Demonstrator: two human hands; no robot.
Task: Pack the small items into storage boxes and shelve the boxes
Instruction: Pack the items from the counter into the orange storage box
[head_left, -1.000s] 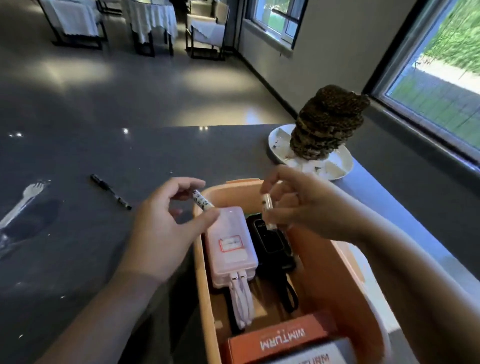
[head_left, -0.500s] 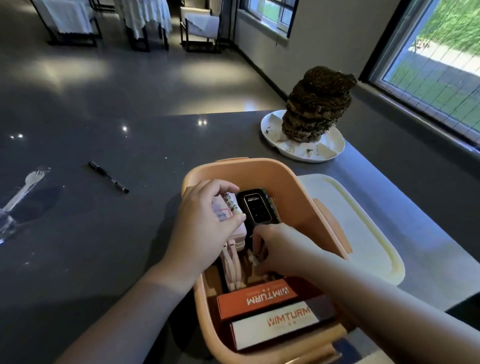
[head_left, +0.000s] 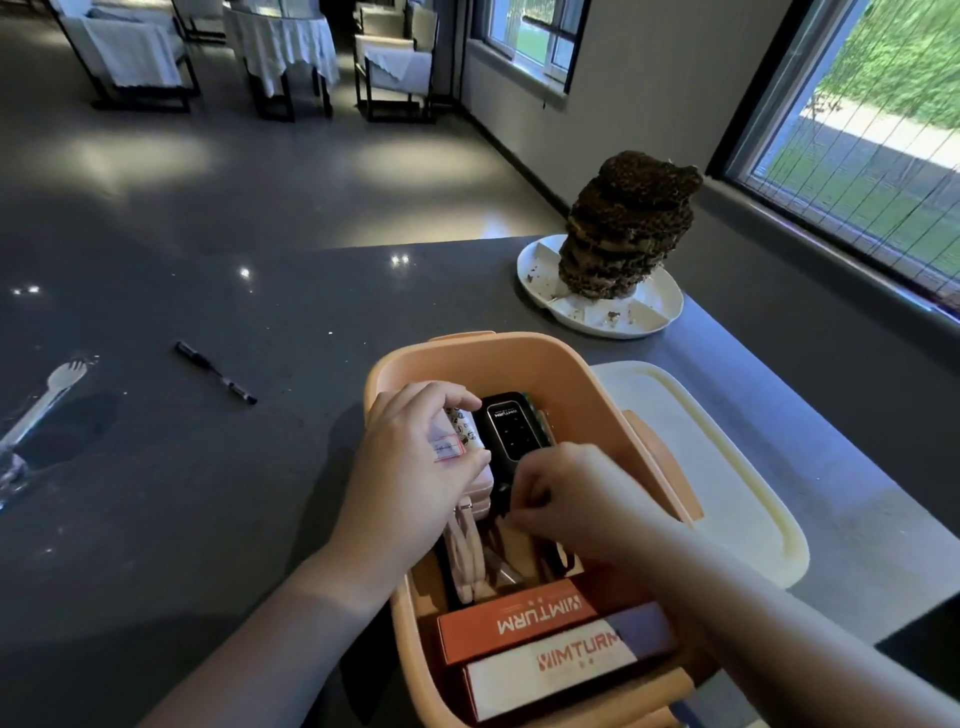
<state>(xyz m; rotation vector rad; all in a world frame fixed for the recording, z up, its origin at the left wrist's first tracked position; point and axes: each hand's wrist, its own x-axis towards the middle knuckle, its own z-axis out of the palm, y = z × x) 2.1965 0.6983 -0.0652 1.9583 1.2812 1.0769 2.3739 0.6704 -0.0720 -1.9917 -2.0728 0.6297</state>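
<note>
The packing step is in hand: the left hand (head_left: 415, 467) grips the pink power bank (head_left: 470, 475) inside the orange storage box (head_left: 519, 358) on the bench (head_left: 208, 467), the right hand (head_left: 566, 499) pinches something small beside the black device (head_left: 511, 428); next, I think, the cream lid (head_left: 727, 483) goes on

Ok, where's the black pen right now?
The pen lies on the dark table, left of the orange box, between it and the fork.

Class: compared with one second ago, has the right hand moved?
Yes. The right hand has dropped from above the box's far rim down inside it, beside the black device.
</note>
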